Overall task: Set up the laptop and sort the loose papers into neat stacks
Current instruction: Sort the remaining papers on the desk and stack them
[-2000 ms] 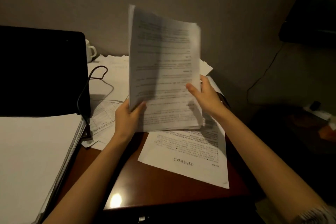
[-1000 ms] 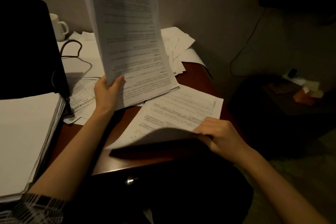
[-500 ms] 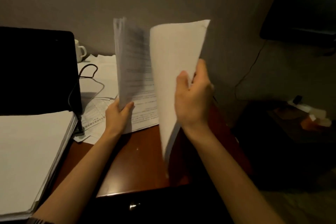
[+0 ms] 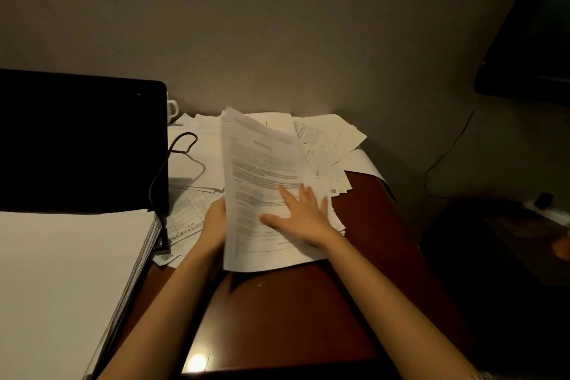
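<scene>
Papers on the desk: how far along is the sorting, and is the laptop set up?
Done: one tall neat stack sits at the near left, and the laptop stands open with a cable beside it, though its screen is dark. In hand: the left hand grips a sheaf while the right hand lies flat on it. Left: loose sheets fanned out at the back.

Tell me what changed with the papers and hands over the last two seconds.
The sheaf of papers has come down from upright toward the desk. The right hand picked the single printed sheet off the desk, added it to the sheaf, and now lies flat on top. The left hand still holds the sheaf's left edge. Laptop, mug and blank stack are unchanged.
</scene>
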